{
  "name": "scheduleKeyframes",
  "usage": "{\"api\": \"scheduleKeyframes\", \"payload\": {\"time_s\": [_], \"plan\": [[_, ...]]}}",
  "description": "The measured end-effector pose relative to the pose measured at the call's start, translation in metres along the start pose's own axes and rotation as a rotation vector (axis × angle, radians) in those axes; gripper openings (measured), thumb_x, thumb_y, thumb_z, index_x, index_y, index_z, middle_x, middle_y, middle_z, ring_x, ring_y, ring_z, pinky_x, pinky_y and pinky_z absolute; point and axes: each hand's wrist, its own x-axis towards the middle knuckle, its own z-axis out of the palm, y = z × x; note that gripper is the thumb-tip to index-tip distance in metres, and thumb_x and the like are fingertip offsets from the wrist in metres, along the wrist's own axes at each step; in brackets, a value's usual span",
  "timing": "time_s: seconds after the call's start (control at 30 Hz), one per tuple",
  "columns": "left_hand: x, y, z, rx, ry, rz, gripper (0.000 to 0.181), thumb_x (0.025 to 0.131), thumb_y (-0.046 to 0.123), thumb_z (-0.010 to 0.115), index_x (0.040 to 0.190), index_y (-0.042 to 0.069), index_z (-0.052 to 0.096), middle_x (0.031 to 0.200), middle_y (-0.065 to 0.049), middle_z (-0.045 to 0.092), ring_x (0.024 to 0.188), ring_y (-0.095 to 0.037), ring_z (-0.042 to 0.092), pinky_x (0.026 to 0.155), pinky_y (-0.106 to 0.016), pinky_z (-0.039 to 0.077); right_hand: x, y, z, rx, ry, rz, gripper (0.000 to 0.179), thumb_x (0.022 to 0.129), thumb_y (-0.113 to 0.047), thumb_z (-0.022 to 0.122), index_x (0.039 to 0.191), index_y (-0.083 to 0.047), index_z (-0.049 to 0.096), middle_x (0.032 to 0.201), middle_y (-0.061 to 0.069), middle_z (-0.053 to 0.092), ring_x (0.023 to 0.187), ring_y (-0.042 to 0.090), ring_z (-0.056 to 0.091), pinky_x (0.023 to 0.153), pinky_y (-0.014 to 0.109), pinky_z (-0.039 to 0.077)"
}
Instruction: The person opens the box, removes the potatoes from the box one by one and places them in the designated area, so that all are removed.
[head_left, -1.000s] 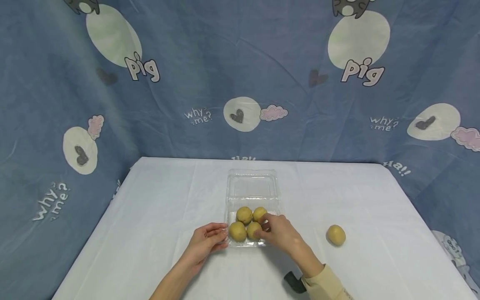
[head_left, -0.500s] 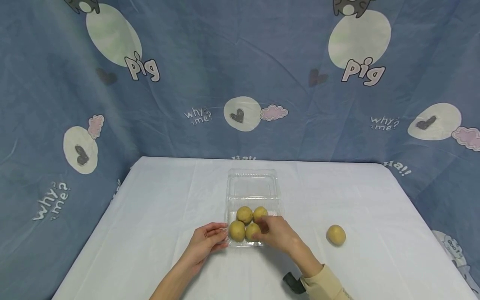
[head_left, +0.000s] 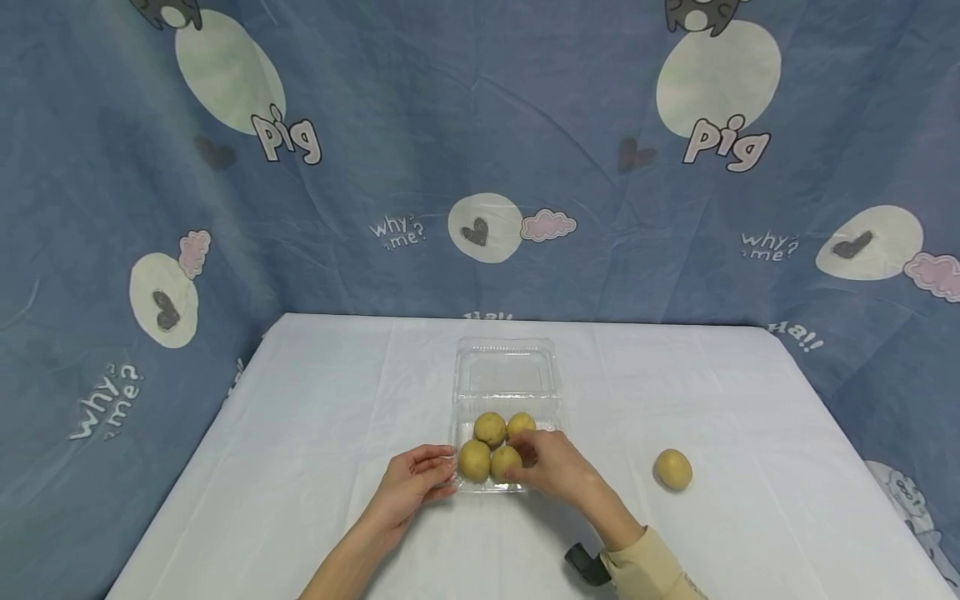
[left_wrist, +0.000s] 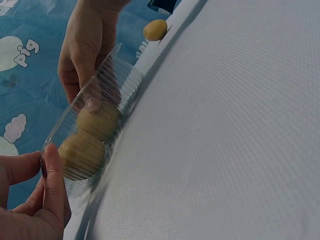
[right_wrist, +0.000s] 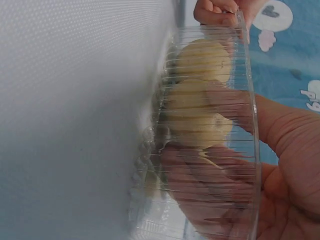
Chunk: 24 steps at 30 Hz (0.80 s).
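A clear plastic clamshell container [head_left: 480, 491] stands on the table with its lid [head_left: 504, 371] folded back. Inside sit several round yellow fruits, among them a back left one [head_left: 490, 428] and a front left one [head_left: 475, 461]. My left hand [head_left: 401, 493] pinches the container's left rim between thumb and fingers, plain in the left wrist view. Reaching over the right side, my right hand [head_left: 562, 469] grips the front right yellow fruit [head_left: 504, 463], thumb and fingers around it. That hand partly hides the back right fruit [head_left: 521, 423].
Another round yellow fruit [head_left: 672, 469] lies on the white tablecloth [head_left: 750, 400] to the right of the container. A dark object [head_left: 587, 565] sits beside the right sleeve. Blue printed cloth [head_left: 375, 275] hangs behind and beside the table.
The right hand has shifted the front right fruit slightly left, against the front left one. Its fingers have closed in a little. The left hand stays at the rim.
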Motion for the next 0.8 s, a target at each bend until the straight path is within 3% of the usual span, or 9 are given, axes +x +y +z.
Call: {"api": "scheduleKeyframes", "payload": {"time_s": [0.43,0.8], "plan": [[-0.0004,0.0004,0.0,0.004,0.006,0.004,0.038,0.091,0.005,0.069,0.12,-0.013,0.054,0.091,-0.009,0.064,0.077,-0.014,0.063,0.074,-0.028,0.06,0.002,0.0023,0.0011,0.108,-0.007,-0.012,0.037,0.079,-0.012,0.082,0.109,-0.001,0.063,0.1,0.008,0.069,0.092,0.022,0.066,0.083,0.039,0.056],[-0.001,-0.0002,0.0005,0.0,0.006,0.004,0.038,0.091,0.005,0.069,0.12,-0.013,0.054,0.091,-0.009,0.063,0.079,-0.014,0.062,0.074,-0.028,0.06,0.0015,0.0054,0.0014,0.123,0.0,-0.069,0.037,0.084,-0.019,0.078,0.114,-0.002,0.065,0.1,0.008,0.069,0.086,0.02,0.067,0.075,0.031,0.057]]}}
